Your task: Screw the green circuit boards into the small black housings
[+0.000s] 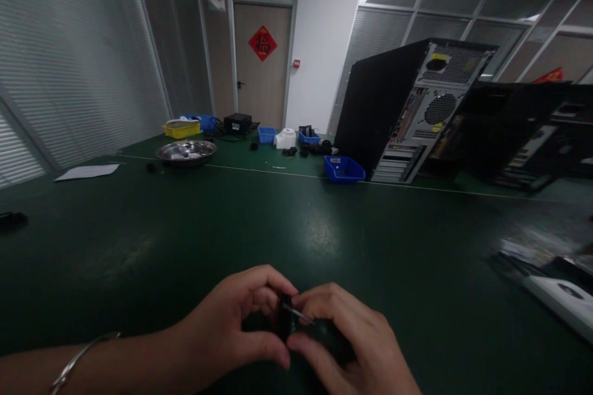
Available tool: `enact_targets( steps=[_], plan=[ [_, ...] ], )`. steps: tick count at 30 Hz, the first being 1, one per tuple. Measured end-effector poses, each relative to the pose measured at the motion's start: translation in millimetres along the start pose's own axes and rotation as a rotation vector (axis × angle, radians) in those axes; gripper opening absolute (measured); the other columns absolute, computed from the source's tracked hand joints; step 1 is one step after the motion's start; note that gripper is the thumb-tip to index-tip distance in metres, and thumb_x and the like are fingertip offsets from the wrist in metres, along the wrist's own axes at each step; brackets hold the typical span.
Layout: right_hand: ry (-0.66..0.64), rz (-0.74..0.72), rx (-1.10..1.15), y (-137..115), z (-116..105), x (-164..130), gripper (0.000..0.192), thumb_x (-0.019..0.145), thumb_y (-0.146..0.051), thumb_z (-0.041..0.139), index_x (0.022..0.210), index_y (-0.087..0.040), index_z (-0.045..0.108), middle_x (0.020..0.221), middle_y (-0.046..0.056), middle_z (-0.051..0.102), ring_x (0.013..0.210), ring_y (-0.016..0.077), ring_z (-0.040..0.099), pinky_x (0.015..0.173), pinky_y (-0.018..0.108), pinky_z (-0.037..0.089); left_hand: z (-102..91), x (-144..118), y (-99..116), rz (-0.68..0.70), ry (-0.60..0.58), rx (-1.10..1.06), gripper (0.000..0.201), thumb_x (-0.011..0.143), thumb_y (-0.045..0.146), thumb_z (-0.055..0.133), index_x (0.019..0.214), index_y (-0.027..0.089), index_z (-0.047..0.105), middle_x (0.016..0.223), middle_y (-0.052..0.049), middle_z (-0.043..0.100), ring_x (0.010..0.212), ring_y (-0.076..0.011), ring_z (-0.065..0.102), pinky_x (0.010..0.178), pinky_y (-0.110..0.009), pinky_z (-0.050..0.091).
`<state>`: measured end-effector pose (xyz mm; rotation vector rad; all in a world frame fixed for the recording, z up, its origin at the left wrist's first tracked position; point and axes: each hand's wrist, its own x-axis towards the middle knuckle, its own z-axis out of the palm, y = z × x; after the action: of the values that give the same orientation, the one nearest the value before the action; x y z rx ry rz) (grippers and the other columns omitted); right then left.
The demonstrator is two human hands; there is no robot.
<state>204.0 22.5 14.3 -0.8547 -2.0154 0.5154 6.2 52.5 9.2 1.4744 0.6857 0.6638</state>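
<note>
Green table | left hand, right hand pinching small black part | thin silvery pin protruding

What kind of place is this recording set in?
Probably an office room used as an electronics or computer repair bench: a desktop computer tower stands on the green worktable, with blue parts bins and a metal tray nearby.

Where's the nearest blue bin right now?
In the head view, the blue bin sits on the green table, right of centre, directly left of the upright computer tower and far beyond both hands.
</note>
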Motion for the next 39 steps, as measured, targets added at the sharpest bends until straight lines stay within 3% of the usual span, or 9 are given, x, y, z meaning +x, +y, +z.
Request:
enact_targets(
  steps=[9, 12, 23, 28, 30, 32, 35, 37, 39],
  plan=[
    [-0.036, -0.06, -0.108, 4.1, 3.1, -2.8, 0.016, 0.077, -0.011, 0.068, 0.091, -0.018, 0.061, 0.081, 0.004, 0.069, 0.072, 0.0171, 0.065, 0.063, 0.024, 0.052, 1.4, -0.6, -1.9, -0.091, 0.053, -0.144, 0.053, 0.06, 0.007, 0.081, 0.104, 0.016, 0.052, 0.092, 0.0, 0.064, 0.078, -0.0123, 0.062, 0.072, -0.027, 0.048],
    [-0.044, -0.088, -0.153, 5.6, 3.7, -2.6, 0.012, 0.08, -0.014, 0.066, 0.09, -0.019, 0.06, 0.08, 0.003, 0.068, 0.07, 0.0168, 0.064, 0.061, 0.024, 0.052, 2.4, 0.7, -4.1, -0.121, 0.066, -0.23, 0.045, 0.067, 0.011, 0.078, 0.103, 0.015, 0.051, 0.089, 0.0, 0.063, 0.078, -0.0116, 0.062, 0.072, -0.027, 0.047],
    [-0.063, -0.26, -0.354, 1.7, 6.1, -1.8, 0.016, 0.089, -0.022, 0.053, 0.104, -0.017, 0.053, 0.076, 0.004, 0.068, 0.058, 0.0178, 0.062, 0.048, 0.026, 0.049, 14.0, 3.3, 0.2, -0.162, 0.125, -0.199, 0.029, 0.074, 0.01, 0.07, 0.094, 0.013, 0.05, 0.078, 0.002, 0.059, 0.073, -0.0101, 0.057, 0.07, -0.026, 0.045],
    [-0.083, -0.193, -0.311, 3.7, 2.8, -4.9, 0.035, 0.085, -0.02, 0.059, 0.118, -0.02, 0.048, 0.096, 0.006, 0.069, 0.077, 0.0185, 0.066, 0.064, 0.026, 0.054, 9.9, 2.4, 3.4, -0.08, 0.116, -0.136, 0.029, 0.074, 0.014, 0.07, 0.097, 0.013, 0.052, 0.084, -0.002, 0.063, 0.079, -0.0144, 0.062, 0.074, -0.031, 0.048],
    [-0.08, -0.092, -0.293, 5.8, -1.6, -6.5, 0.045, 0.084, -0.021, 0.062, 0.124, -0.023, 0.043, 0.108, 0.007, 0.065, 0.089, 0.0192, 0.065, 0.072, 0.026, 0.055, -2.2, 5.8, 6.8, -0.041, 0.14, -0.104, 0.029, 0.076, 0.016, 0.069, 0.099, 0.013, 0.053, 0.09, -0.005, 0.065, 0.084, -0.0174, 0.064, 0.078, -0.034, 0.049],
    [-0.069, 0.009, -0.298, 7.4, -7.1, -7.6, 0.05, 0.083, -0.022, 0.063, 0.127, -0.027, 0.04, 0.112, 0.006, 0.062, 0.089, 0.0191, 0.064, 0.07, 0.026, 0.055, -23.7, 11.5, 10.7, 0.0, 0.23, -0.081, 0.026, 0.078, 0.017, 0.067, 0.1, 0.013, 0.054, 0.099, -0.008, 0.066, 0.091, -0.0191, 0.065, 0.085, -0.035, 0.049],
    [-0.069, 0.096, -0.265, 9.2, -14.0, -8.9, 0.052, 0.083, -0.021, 0.063, 0.128, -0.031, 0.039, 0.107, 0.004, 0.06, 0.076, 0.0161, 0.062, 0.06, 0.024, 0.054, -70.1, 20.7, 13.0, 0.084, 0.472, -0.033, 0.028, 0.081, 0.019, 0.064, 0.107, 0.013, 0.055, 0.108, -0.01, 0.066, 0.097, -0.0205, 0.065, 0.093, -0.036, 0.048],
    [-0.074, 0.111, -0.221, 10.6, -16.3, -10.2, 0.05, 0.083, -0.02, 0.063, 0.126, -0.032, 0.04, 0.106, 0.003, 0.06, 0.075, 0.0156, 0.061, 0.062, 0.024, 0.054, -103.4, 24.8, 10.7, 0.155, 0.707, 0.001, 0.029, 0.079, 0.017, 0.066, 0.106, 0.013, 0.058, 0.106, -0.011, 0.068, 0.096, -0.021, 0.066, 0.092, -0.036, 0.049],
    [-0.089, 0.134, -0.179, 12.3, -17.1, -12.2, 0.05, 0.083, -0.019, 0.063, 0.125, -0.033, 0.041, 0.106, 0.002, 0.06, 0.077, 0.0156, 0.062, 0.064, 0.023, 0.054, -132.2, 26.6, 6.4, 0.165, 0.81, 0.015, 0.03, 0.078, 0.013, 0.067, 0.106, 0.012, 0.058, 0.104, -0.011, 0.068, 0.096, -0.0204, 0.066, 0.091, -0.035, 0.05]
  ],
)
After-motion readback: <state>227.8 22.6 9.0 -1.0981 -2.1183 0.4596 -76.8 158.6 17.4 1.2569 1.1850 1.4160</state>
